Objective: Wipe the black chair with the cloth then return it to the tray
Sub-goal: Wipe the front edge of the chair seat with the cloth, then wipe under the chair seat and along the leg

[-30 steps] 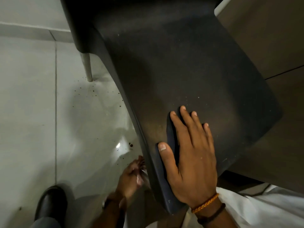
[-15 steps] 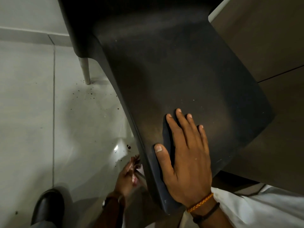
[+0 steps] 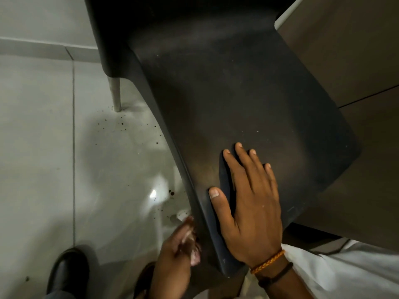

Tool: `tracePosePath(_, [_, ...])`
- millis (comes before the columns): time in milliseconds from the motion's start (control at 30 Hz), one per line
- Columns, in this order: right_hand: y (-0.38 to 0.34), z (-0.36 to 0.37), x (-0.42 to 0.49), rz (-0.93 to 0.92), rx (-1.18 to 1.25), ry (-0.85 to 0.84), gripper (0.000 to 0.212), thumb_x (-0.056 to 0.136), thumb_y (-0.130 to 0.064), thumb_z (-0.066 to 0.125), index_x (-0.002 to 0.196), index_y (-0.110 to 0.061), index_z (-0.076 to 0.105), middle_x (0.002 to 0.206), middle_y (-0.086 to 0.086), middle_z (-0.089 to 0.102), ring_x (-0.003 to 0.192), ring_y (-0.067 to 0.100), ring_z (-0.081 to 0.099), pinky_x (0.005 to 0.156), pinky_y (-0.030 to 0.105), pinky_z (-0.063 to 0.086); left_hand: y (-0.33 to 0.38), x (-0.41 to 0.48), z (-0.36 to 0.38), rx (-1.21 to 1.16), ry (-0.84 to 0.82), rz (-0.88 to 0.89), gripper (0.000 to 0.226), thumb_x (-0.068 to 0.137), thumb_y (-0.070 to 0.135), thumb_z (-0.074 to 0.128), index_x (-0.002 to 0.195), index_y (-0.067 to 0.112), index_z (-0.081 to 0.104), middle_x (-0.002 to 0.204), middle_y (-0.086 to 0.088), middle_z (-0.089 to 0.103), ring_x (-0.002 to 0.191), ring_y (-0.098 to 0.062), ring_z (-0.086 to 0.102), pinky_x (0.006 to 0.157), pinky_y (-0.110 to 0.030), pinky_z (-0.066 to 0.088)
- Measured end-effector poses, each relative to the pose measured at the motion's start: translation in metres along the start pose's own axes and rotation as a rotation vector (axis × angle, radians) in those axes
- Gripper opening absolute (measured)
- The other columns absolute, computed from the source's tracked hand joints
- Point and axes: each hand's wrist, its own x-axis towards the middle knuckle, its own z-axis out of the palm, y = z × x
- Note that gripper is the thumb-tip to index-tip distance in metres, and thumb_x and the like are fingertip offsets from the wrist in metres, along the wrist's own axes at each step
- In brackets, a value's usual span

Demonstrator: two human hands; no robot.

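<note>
The black chair (image 3: 237,100) fills the middle of the view, its seat dusty with pale specks. My right hand (image 3: 248,203) lies flat on the seat near its front left corner, fingers spread, holding nothing. My left hand (image 3: 177,249) is below the seat's left edge, closed around a pale cloth (image 3: 194,256) that touches the chair's side rim. Most of the cloth is hidden in the hand. No tray is in view.
The pale tiled floor (image 3: 54,158) on the left has dark specks and a glare spot. A light chair leg (image 3: 115,96) stands on it. My black shoe (image 3: 67,272) is at the bottom left. A brown panel surface (image 3: 356,50) lies right of the chair.
My left hand with the cloth has shifted slightly right, closer against the chair's side rim. My right hand has stayed flat on the seat.
</note>
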Motion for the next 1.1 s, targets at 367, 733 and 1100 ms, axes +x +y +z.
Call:
tracePosePath(367, [0.0, -0.001, 0.0, 0.017, 0.013, -0.05, 0.069, 0.106, -0.063, 0.027, 0.162, -0.024, 0.036, 0.172, -0.001, 0.03, 0.161, 0.02, 0.018, 0.13, 0.047, 0.007, 0.018, -0.06, -0.01, -0.074, -0.162, 0.163, 0.039, 0.104, -0.01, 0.047, 0.129, 0.008, 0.071, 0.129, -0.011, 0.078, 0.123, -0.033, 0.073, 0.096, -0.046, 0.064])
tracePosePath(733, [-0.064, -0.011, 0.092, -0.003, 0.125, -0.188, 0.081, 0.098, -0.078, 0.026, 0.167, -0.039, 0.009, 0.178, -0.004, -0.002, 0.162, 0.022, -0.011, 0.128, 0.059, 0.002, 0.185, 0.005, -0.109, 0.013, 0.208, 0.549, 0.035, 0.107, 0.021, 0.06, 0.141, 0.025, 0.068, 0.131, 0.002, 0.077, 0.088, -0.01, 0.078, 0.074, -0.021, 0.065])
tracePosePath(1100, [-0.091, 0.029, 0.157, 0.063, -0.023, -0.23, 0.089, 0.089, -0.089, 0.002, 0.166, -0.043, 0.0, 0.177, -0.007, -0.009, 0.16, 0.027, -0.018, 0.123, 0.064, -0.015, 0.307, 0.075, -0.096, -0.013, 0.137, 0.817, 0.041, 0.111, 0.015, 0.05, 0.15, 0.015, 0.059, 0.146, 0.003, 0.069, 0.136, -0.018, 0.066, 0.105, -0.05, 0.058])
